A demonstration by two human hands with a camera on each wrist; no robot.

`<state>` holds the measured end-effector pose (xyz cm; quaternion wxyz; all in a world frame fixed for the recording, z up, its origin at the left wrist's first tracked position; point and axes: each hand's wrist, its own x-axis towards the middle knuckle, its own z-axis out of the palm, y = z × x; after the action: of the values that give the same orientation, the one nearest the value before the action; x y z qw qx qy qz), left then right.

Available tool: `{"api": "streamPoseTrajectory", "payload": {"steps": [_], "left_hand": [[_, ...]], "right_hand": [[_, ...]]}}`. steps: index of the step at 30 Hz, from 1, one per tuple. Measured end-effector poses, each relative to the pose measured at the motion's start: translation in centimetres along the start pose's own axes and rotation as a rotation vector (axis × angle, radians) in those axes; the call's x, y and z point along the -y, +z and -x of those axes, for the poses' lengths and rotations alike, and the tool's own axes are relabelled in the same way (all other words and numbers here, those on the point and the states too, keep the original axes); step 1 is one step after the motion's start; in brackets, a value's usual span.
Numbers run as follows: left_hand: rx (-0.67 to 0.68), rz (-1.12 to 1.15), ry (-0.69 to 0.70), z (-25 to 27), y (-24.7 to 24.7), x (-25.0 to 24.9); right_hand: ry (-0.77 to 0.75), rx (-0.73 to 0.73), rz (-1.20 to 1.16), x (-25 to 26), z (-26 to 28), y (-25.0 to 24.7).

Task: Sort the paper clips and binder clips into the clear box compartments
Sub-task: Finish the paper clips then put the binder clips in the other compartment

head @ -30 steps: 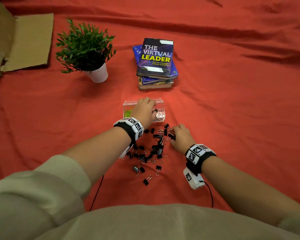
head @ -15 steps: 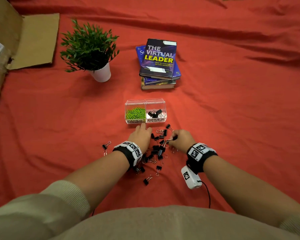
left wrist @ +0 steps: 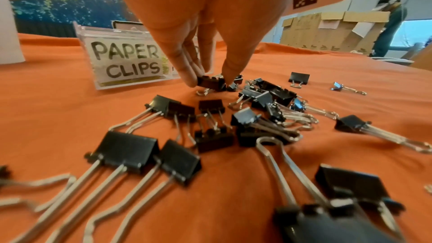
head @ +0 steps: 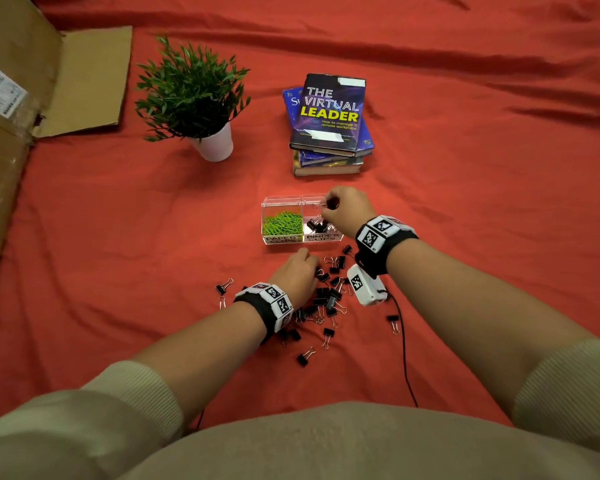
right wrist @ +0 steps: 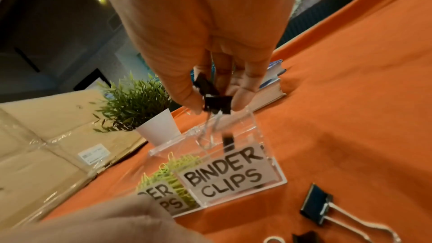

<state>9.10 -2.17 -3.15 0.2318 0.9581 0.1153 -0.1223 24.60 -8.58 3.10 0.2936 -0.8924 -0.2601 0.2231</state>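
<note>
The clear box (head: pixel 283 240) has two compartments: green paper clips (head: pixel 282 223) fill the left one, black binder clips (head: pixel 317 225) lie in the right one, labelled BINDER CLIPS (right wrist: pixel 230 178). My right hand (head: pixel 329 206) hovers over the right compartment and pinches black binder clips (right wrist: pixel 216 102) between thumb and fingers; a blurred clip (right wrist: pixel 228 140) is below them inside the box. My left hand (head: pixel 300 268) is down at the heap of loose binder clips (head: pixel 326 299) and pinches one black binder clip (left wrist: pixel 210 82) against the cloth, just in front of the PAPER CLIPS label (left wrist: pixel 127 62).
A red cloth (head: pixel 482 237) covers the surface. A potted plant (head: pixel 194 98) and a stack of books (head: pixel 329 123) stand behind the box. Flattened cardboard (head: pixel 32 116) lies at the far left. Stray clips (head: pixel 224 289) lie left and right of the heap.
My right hand rose from the heap with binder clips and moved over the box's right compartment. My left hand came back from the box to the heap and pinched a clip.
</note>
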Motion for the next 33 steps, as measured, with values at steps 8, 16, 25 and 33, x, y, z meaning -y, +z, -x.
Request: {"api": "streamPoseTrajectory", "payload": {"steps": [8, 16, 25, 33], "left_hand": [[0.056, -0.097, 0.041, -0.6, 0.6, -0.2], [0.014, -0.046, -0.028, -0.7, 0.5, 0.2], [0.006, 0.193, -0.109, -0.1, 0.6, 0.0], [0.086, 0.07, -0.096, -0.3, 1.1, -1.8]], "right_hand": [[0.074, -0.07, 0.078, -4.4, 3.3, 0.2], [-0.102, 0.081, 0.281, -7.7, 7.3, 5.0], [-0.05, 0.176, 0.269, -7.4, 7.3, 5.4], [-0.073, 0.209, 0.333, -7.1, 7.5, 5.5]]}}
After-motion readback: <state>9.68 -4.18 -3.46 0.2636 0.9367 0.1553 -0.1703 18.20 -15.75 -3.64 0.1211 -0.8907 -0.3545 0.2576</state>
